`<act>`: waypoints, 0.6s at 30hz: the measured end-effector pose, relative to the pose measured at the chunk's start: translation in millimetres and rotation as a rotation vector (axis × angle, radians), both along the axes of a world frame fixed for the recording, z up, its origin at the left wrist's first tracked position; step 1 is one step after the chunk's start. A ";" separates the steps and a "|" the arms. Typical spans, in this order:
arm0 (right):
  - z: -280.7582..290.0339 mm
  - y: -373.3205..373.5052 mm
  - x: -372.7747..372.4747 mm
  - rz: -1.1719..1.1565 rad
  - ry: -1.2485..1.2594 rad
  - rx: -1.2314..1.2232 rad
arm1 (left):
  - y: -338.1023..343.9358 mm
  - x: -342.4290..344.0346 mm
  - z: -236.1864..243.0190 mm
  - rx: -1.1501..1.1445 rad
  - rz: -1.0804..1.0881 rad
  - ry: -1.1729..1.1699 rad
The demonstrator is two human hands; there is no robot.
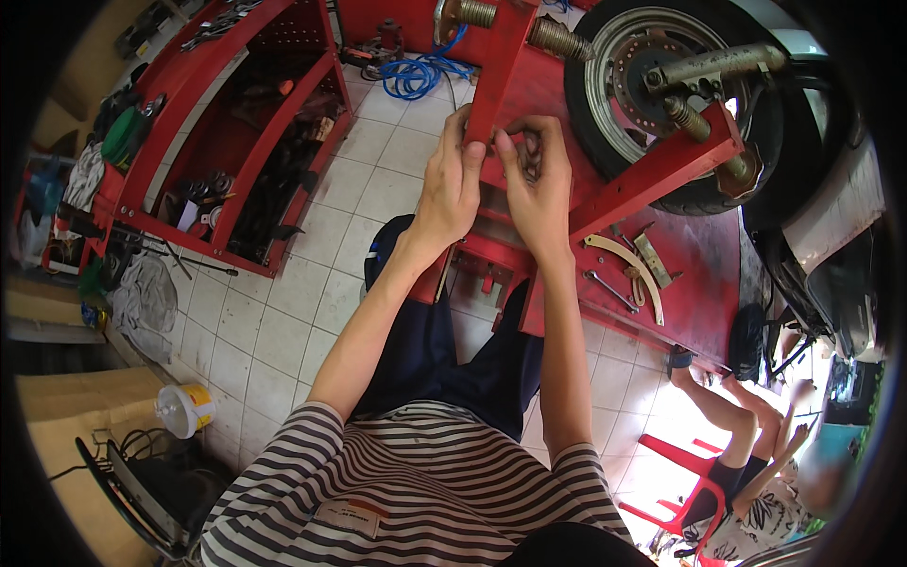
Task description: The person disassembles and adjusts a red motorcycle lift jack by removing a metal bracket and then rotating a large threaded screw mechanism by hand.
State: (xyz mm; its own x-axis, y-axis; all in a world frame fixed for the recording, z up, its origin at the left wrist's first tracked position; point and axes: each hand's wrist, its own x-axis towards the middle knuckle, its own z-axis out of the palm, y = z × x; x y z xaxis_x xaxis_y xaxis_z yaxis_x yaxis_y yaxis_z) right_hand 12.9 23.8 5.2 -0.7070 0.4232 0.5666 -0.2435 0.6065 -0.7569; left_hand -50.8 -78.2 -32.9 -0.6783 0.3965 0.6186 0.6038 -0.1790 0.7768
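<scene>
My left hand (452, 189) is closed on the lower part of a red steel post (491, 76), thumb along its front. Beside it my right hand (537, 184) has curled fingers and thumb at the post's right side; whatever small thing is between them is hidden. Above, a threaded spindle (559, 40) sticks out from the post. To the right a motorcycle wheel (616, 71) sits by a slanted red arm (642, 189). Below that, on the red bench (704, 293), lie a wrench (609, 291), a pale curved metal piece (635, 265) and a dull metal part (652, 255).
A red tool trolley (263, 170) stands at left, with a blue coiled hose (413, 77) on the tiles behind. A white bucket (184, 409) and black equipment (142, 482) are at lower left. At lower right, another person (746, 491) sits in a red chair (675, 501).
</scene>
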 end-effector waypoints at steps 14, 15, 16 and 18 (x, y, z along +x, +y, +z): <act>-2.2 6.6 -3.1 0.011 0.022 0.091 | -0.3 1.6 3.3 -0.018 0.016 -0.008; -1.5 5.6 -2.1 0.003 0.024 0.092 | -0.1 1.3 3.1 -0.019 0.021 -0.003; -0.9 4.2 -0.6 -0.006 0.026 0.091 | 0.1 1.0 2.1 -0.014 0.005 -0.021; -0.7 3.3 0.3 -0.021 0.021 0.113 | 0.6 -0.1 -1.2 -0.002 -0.029 -0.058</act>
State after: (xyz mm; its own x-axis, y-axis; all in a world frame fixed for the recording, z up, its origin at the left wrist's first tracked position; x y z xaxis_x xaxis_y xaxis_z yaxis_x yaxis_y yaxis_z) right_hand 13.2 27.1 4.5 -0.6860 0.3703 0.6263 -0.2449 0.6931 -0.6780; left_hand -50.9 -77.6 -34.1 -0.7014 0.4178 0.5775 0.5523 -0.1936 0.8109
